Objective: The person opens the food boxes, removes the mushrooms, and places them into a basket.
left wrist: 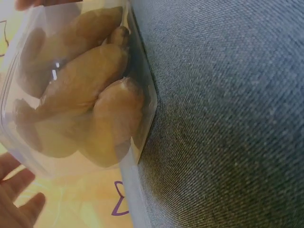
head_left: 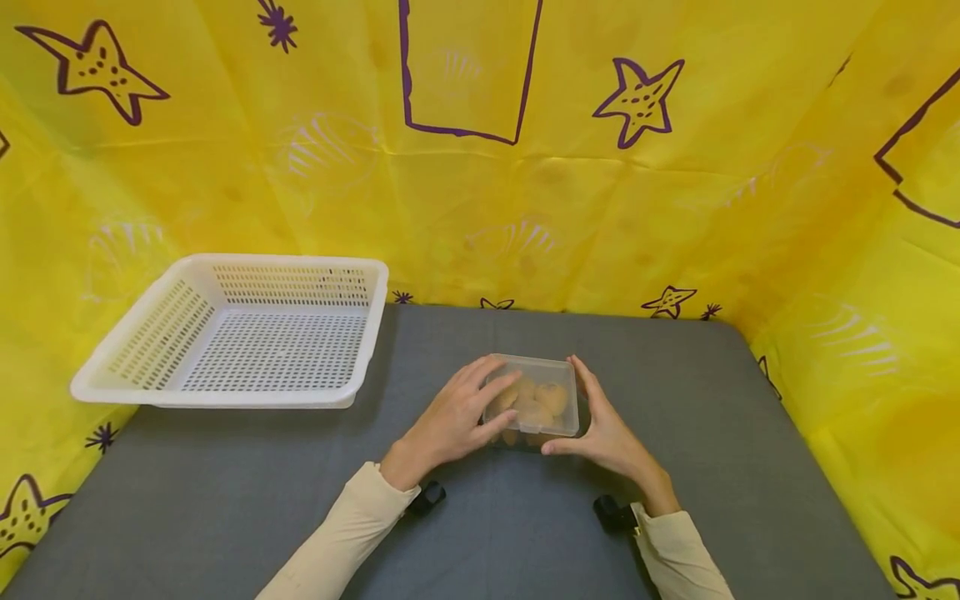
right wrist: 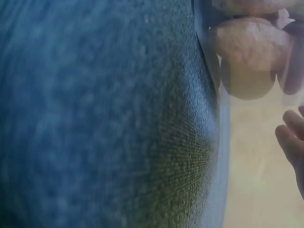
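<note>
A clear plastic box (head_left: 538, 367) with a lid stands on the grey cloth, with several brown rounded pieces (left wrist: 85, 78) inside that show through its walls. My left hand (head_left: 461, 412) reaches over the box's left side, its fingers spread above the lid and its thumb near the front edge. In the left wrist view those fingers stand beside the box's corner. My right hand (head_left: 606, 429) holds the box at its right side, thumb at the front and fingers toward the back corner. The right wrist view shows fingertips (right wrist: 290, 142) beyond the transparent wall.
A white perforated basket (head_left: 360, 354) stands at the back left on the grey tablecloth (head_left: 480, 533). Yellow sheets (head_left: 465, 200) with purple starfish drawings hang behind and at both sides. A dark wrist camera (head_left: 427, 498) sits under each wrist.
</note>
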A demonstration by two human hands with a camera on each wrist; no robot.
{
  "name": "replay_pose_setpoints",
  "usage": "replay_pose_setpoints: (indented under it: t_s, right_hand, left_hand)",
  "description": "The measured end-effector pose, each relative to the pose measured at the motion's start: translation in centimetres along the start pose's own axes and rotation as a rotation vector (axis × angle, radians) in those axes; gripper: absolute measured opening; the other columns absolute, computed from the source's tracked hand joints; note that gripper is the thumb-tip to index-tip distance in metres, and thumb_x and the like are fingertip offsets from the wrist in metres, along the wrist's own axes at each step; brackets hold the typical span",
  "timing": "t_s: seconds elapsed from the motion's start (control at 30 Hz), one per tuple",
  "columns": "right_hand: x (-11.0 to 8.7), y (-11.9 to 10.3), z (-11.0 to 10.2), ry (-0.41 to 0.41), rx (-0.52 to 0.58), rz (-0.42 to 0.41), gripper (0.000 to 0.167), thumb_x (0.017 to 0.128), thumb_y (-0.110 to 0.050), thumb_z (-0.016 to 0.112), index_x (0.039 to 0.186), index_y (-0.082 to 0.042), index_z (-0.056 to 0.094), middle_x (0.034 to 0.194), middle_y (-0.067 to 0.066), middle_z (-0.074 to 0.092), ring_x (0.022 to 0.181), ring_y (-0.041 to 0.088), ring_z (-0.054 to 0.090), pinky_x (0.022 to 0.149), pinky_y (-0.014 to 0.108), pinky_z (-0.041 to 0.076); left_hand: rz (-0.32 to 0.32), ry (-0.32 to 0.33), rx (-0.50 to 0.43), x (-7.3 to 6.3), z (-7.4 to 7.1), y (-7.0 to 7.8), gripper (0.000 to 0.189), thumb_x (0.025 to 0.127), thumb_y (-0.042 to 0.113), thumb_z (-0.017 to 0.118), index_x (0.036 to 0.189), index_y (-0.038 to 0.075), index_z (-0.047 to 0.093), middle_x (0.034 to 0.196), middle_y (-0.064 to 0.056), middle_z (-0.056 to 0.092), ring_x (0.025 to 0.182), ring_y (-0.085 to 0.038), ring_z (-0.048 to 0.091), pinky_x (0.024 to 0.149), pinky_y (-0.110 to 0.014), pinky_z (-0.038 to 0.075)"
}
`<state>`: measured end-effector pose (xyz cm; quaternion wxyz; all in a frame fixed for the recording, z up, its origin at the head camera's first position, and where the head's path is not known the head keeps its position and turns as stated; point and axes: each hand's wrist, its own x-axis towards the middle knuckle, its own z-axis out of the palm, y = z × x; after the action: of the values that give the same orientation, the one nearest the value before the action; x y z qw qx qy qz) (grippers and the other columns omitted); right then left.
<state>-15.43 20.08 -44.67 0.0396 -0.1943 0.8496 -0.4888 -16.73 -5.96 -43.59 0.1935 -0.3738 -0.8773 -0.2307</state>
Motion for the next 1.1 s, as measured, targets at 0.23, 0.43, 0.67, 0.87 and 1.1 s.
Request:
replay_pose_setpoints:
  t_s: [0.23, 0.43, 0.67, 0.87, 1.1]
  right_hand:
    - [0.3, 0.4, 0.2, 0.011, -0.028, 0.046, 0.128, 0.069, -0.028, 0.092, 0.160, -0.015, 0.003, 0.164, 0.017, 0.019, 0.144, 0.044, 0.029, 0.108, 0.070, 0.030]
    - [0.4, 0.7, 0.2, 0.017, -0.017, 0.071, 0.127, 0.069, -0.027, 0.092, 0.160, -0.015, 0.004, 0.158, 0.021, 0.030, 0.141, 0.044, 0.035, 0.107, 0.068, 0.032]
    - [0.6, 0.8, 0.2, 0.022, -0.010, 0.064, 0.124, 0.068, -0.025, 0.092, 0.160, -0.013, 0.009, 0.156, 0.020, 0.034, 0.140, 0.046, 0.035, 0.108, 0.069, 0.031]
    - [0.6, 0.9, 0.3, 0.022, 0.009, 0.062, 0.124, 0.069, -0.024, 0.092, 0.159, -0.009, 0.009, 0.156, 0.021, 0.034, 0.141, 0.046, 0.035, 0.109, 0.069, 0.030]
    - [0.7, 1.3, 0.4, 0.024, 0.021, 0.060, 0.122, 0.069, -0.023, 0.092, 0.159, -0.015, 0.010, 0.156, 0.020, 0.035, 0.141, 0.044, 0.035, 0.109, 0.069, 0.029]
  left_hand:
    - [0.095, 0.011, -0.036, 0.1, 0.5, 0.2, 0.054, 0.086, 0.040, 0.076, 0.132, 0.014, 0.062, 0.139, -0.013, 0.057, 0.138, -0.032, 0.047, 0.118, -0.048, 0.033]
    - [0.165, 0.040, -0.037, 0.3, 1.1, 0.0, 0.050, 0.083, 0.035, 0.081, 0.127, 0.016, 0.066, 0.134, -0.011, 0.061, 0.134, -0.032, 0.050, 0.117, -0.051, 0.034]
    - [0.176, 0.037, -0.034, 0.2, 1.4, 0.1, 0.044, 0.082, 0.028, 0.080, 0.124, 0.019, 0.069, 0.134, -0.008, 0.062, 0.136, -0.028, 0.050, 0.117, -0.051, 0.035]
    - [0.196, 0.073, -0.009, 0.1, 1.7, 0.0, 0.041, 0.083, 0.028, 0.079, 0.122, 0.019, 0.071, 0.135, -0.006, 0.064, 0.135, -0.027, 0.052, 0.115, -0.049, 0.037]
    - [0.308, 0.164, 0.077, 0.3, 2.1, -0.6, 0.041, 0.080, 0.031, 0.081, 0.118, 0.017, 0.074, 0.126, -0.004, 0.070, 0.126, -0.027, 0.061, 0.108, -0.046, 0.046]
